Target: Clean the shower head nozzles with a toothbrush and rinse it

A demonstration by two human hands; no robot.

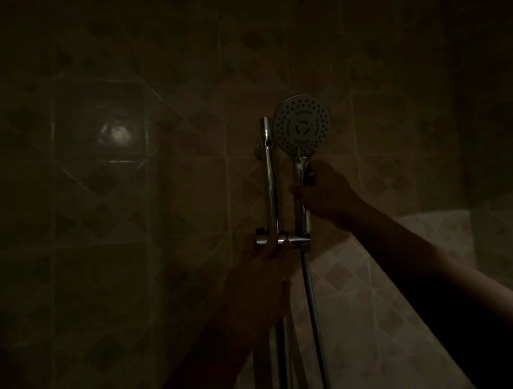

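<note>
The room is very dark. A round chrome shower head [302, 126] faces me, its nozzle face showing, with its handle standing in a holder bracket [295, 240] on a vertical chrome rail [269, 178]. My right hand [325, 192] is wrapped around the handle just below the head. My left hand [264, 270] grips the rail at the bracket, covering part of it. No toothbrush is visible.
A metal hose [313, 312] hangs down from the bracket. The tiled wall [183, 138] with a diamond pattern lies right behind the rail. A glossy dark tile [103, 129] reflects light at the left.
</note>
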